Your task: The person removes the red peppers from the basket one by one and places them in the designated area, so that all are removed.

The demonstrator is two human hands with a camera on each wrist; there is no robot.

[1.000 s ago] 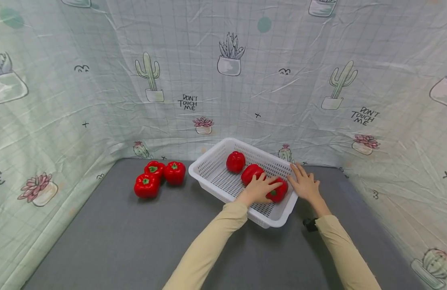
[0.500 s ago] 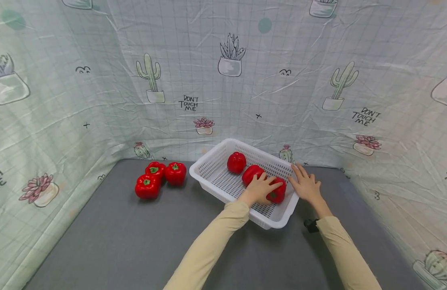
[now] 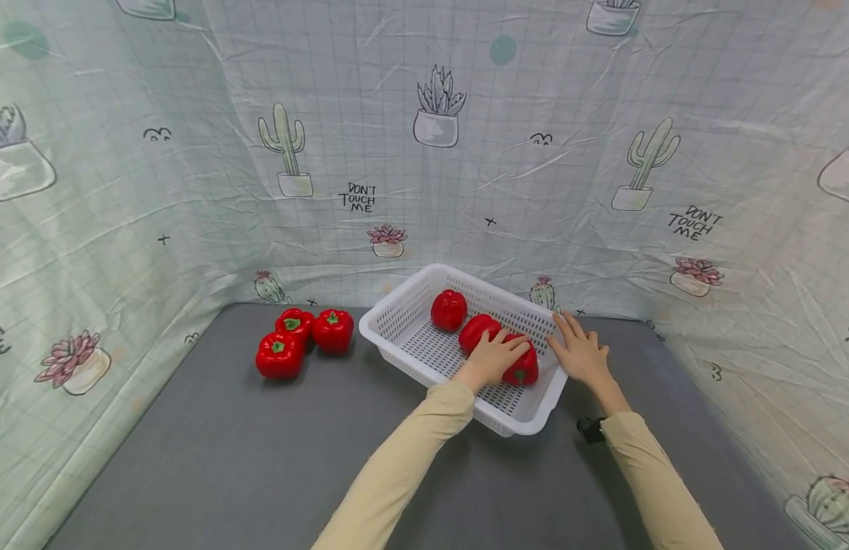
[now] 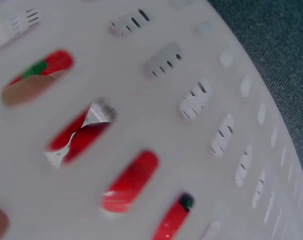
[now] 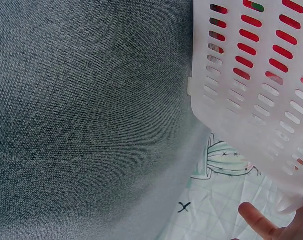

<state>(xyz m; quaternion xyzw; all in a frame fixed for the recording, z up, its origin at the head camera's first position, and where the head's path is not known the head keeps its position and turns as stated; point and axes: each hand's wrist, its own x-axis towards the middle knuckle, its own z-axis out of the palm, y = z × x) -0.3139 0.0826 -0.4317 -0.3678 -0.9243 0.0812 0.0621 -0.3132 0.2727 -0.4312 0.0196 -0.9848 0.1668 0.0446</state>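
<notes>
Fingers of the left hand [image 3: 489, 362] curl over a red pepper [image 3: 523, 368] and grip it, the pepper lying beneath them in the white basket [image 3: 412, 368]. The right hand [image 3: 584, 359] has its fingers spread at the basket's end. One basket, six peppers: three inside, three more [image 3: 280, 356] clustered on the grey table [image 3: 211, 451], well apart from both hands.

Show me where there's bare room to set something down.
Bare: the wide front left of the table, bordered by three loose peppers and the left sleeve; also the patch between that sleeve, the right sleeve and the basket. Crowded: the basket's right half, with one pepper under the left hand, another pepper close beside it, and the right hand at that end.
</notes>
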